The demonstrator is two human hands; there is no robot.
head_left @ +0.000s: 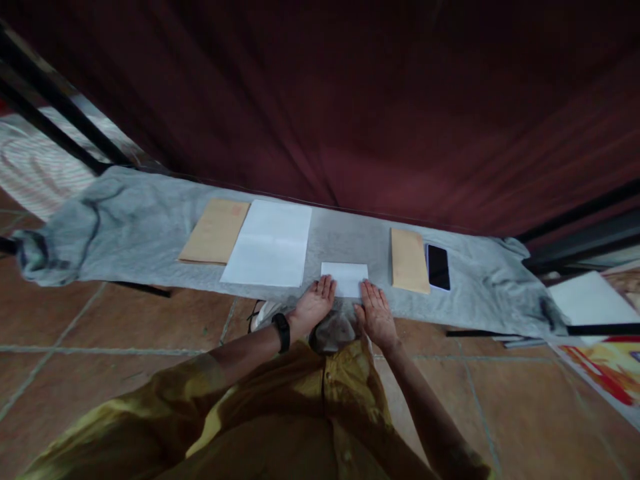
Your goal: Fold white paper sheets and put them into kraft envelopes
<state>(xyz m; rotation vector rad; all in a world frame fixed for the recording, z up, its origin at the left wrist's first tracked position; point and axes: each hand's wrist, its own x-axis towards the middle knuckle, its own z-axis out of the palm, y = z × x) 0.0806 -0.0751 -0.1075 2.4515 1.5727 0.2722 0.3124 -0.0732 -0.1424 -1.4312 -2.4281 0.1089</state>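
A small white sheet of paper, seemingly folded [345, 272], lies near the front edge of a narrow cloth-covered bench. My left hand [319, 301] rests flat on its left side, fingers stretched out. On its right side lies my right hand [377, 312], also with straight fingers. To the left is a stack of larger white paper [273, 243], and beside it a pile of brown envelopes [217, 230]. More brown envelopes [410, 260] sit to the right of the small sheet. Neither hand grips anything.
A phone [439, 268] lies right of the envelopes. Grey cloth [150, 220] covers the bench. Behind it hangs a dark red curtain [320, 100]. Black metal bars [60, 113] stand at both ends. Tiled floor [165, 333] shows below.
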